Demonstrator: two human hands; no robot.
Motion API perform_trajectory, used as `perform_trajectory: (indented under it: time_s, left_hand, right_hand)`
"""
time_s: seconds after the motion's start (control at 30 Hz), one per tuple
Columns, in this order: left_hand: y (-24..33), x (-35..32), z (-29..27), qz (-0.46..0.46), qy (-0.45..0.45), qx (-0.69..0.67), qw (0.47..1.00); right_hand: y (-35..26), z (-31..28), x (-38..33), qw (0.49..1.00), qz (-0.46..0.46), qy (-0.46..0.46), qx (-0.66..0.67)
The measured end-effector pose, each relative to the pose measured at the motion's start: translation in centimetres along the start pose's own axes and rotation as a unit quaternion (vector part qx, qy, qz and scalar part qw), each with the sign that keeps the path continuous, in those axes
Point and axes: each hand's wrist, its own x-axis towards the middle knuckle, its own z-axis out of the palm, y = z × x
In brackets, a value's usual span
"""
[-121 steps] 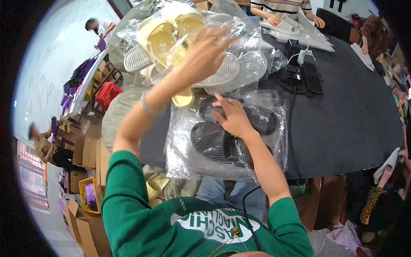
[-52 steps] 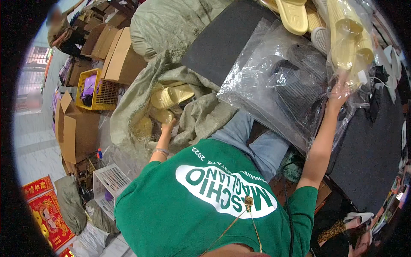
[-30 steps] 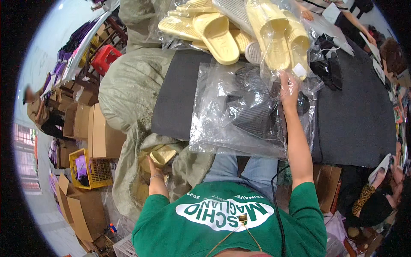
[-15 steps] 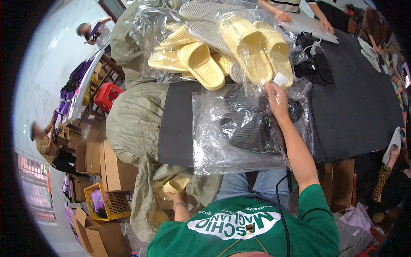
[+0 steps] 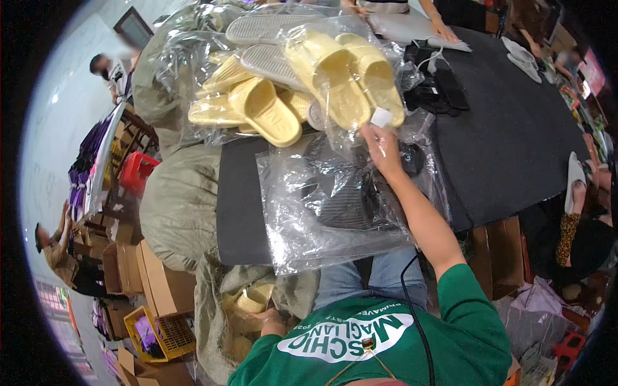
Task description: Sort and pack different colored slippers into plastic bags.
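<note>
My right hand reaches over the table, fingers closed on the lower end of a clear plastic bag with a pair of pale yellow slippers in it. A white label lies beside the fingertips. Under that forearm are clear plastic bags with dark ribbed slippers inside. Low on the left, my left hand is closed at the edge of a yellow slipper inside an open grey-green sack; its fingers are partly hidden.
More yellow slippers and grey-soled ones pile up at the far left of the black table. Black items lie right of them. Cardboard boxes and a yellow crate stand at left. Other people work around.
The whole view has shifted, so the table and slippers sit further left. My right hand stays on the bag; my left hand and the yellow slipper appear slightly lower in the sack.
</note>
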Motion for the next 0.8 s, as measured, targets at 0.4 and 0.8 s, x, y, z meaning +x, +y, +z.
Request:
perform_trajectory:
  time_s: [0.4,0.8]
  left_hand:
    - [0.2,-0.6,-0.2,0.045,0.020,0.070,0.996]
    - [0.4,-3.1,5.6,0.097,-0.051,0.186,0.976]
  right_hand:
    - [-1.2,-0.6,0.1,0.999,0.017,-0.018,0.034]
    - [0.7,0.0,0.0,0.998,0.040,-0.036,0.031]
